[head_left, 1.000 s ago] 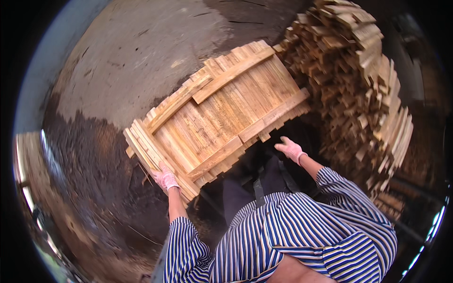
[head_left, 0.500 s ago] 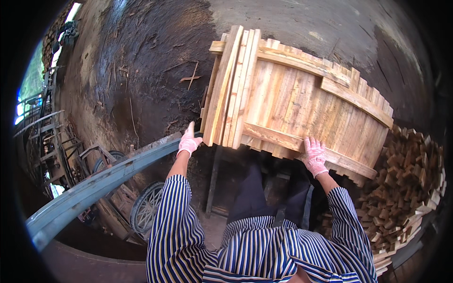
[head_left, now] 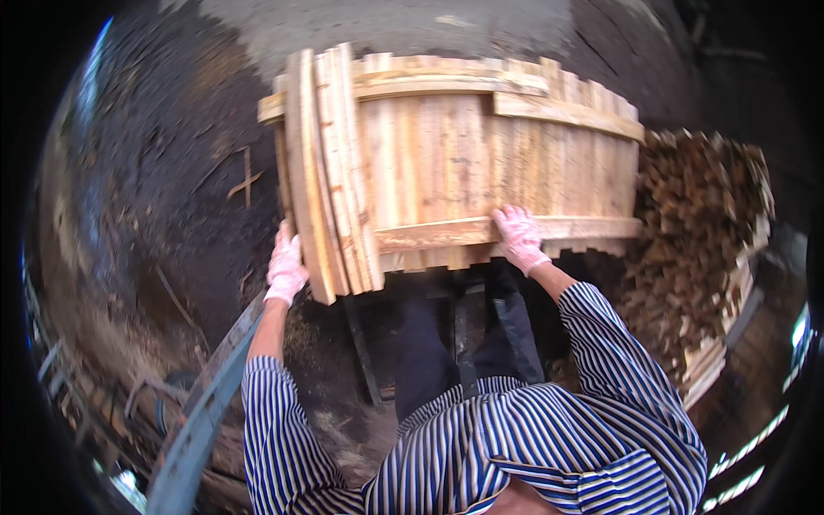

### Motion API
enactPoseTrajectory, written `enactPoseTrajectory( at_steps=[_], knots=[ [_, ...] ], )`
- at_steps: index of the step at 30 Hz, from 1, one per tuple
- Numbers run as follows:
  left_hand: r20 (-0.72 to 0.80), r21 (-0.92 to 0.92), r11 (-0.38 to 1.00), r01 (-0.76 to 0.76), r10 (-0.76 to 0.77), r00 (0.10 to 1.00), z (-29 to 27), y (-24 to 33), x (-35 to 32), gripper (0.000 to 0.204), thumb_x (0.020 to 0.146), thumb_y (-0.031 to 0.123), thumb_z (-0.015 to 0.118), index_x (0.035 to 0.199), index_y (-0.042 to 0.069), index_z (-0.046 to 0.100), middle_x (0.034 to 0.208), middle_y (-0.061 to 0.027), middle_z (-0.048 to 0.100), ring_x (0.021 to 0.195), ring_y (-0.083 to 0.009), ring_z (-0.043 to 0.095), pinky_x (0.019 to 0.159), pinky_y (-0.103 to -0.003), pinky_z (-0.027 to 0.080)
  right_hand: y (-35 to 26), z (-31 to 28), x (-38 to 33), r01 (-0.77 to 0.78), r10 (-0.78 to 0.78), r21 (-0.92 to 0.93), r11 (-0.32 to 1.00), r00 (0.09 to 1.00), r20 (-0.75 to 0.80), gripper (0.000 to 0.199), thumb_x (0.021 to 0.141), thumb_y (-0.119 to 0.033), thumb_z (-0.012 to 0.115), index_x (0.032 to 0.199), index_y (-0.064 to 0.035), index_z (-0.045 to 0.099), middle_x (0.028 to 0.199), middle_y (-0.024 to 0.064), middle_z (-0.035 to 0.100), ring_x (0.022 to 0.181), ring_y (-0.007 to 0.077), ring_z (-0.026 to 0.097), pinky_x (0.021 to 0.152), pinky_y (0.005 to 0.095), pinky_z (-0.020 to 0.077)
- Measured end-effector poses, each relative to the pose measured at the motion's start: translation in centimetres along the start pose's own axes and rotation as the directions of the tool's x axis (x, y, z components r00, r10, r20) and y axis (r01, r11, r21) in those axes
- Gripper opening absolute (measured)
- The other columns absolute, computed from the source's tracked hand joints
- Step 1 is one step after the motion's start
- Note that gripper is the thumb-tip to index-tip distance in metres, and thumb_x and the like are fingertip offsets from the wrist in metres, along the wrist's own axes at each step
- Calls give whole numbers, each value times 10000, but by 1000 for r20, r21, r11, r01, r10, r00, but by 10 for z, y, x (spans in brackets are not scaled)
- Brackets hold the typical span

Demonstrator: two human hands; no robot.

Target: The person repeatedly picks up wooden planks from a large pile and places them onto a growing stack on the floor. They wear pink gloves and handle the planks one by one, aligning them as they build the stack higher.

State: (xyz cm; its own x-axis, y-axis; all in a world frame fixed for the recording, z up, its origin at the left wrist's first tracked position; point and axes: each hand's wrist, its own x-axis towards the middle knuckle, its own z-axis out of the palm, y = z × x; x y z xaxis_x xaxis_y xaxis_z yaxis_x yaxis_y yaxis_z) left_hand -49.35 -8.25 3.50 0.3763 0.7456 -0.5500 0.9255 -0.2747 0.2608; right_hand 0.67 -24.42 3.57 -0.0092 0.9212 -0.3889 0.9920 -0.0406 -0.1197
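A large stack of pale wooden slats [head_left: 433, 163] lies in front of me, with slats side by side under two crosswise battens. Several narrow planks [head_left: 330, 172] rest lengthwise on its left end. My left hand [head_left: 286, 266], in a pinkish-white glove, is at the stack's left edge with its fingers stretched out along the planks' outer side; whether it touches them I cannot tell. Gloved the same way, my right hand [head_left: 519, 239] lies on the near batten [head_left: 438, 233], its fingers extended over the wood.
A big heap of short wooden pieces [head_left: 691, 232] stands to the right. At lower left a blue metal beam [head_left: 210, 403] slants toward my left forearm. Dark, damp ground [head_left: 163, 172] with splinters and sticks lies beyond on the left. Under the stack, dark metal legs [head_left: 360, 352] show.
The view has turned, so the stack appears farther left and more level. My left hand has gone from beside the blue beam's end to the stack's left edge. The right hand stays on the batten.
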Motion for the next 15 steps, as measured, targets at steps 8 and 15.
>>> enactPoseTrajectory(
  at_steps=[8, 15],
  knots=[
    [-30, 1, 1000, 12, -11, 999, 15, 1, 7, 735, 775, 158, 755, 1448, 125, 462, 1588, -233, 280, 1396, -406, 380, 1132, -379, 403, -1, -13, -6, 22, -18, 24, 999, 987, -159, 388, 802, -161, 592, 1184, -96, 598, 1151, 156, 588, 1169, 334, 546, 1094, 515, 342],
    [26, -95, 995, -5, 7, 1000, 29, -18, 14, 683, 882, 238, 690, 1494, 115, 413, 1590, -183, 320, 1246, -386, 565, 951, -424, 536, -4, -10, 2, 24, -21, 53, 998, 998, -53, 314, 778, -136, 615, 1091, -116, 622, 1015, 106, 598, 1066, 306, 597, 1064, 520, 361]
  ],
)
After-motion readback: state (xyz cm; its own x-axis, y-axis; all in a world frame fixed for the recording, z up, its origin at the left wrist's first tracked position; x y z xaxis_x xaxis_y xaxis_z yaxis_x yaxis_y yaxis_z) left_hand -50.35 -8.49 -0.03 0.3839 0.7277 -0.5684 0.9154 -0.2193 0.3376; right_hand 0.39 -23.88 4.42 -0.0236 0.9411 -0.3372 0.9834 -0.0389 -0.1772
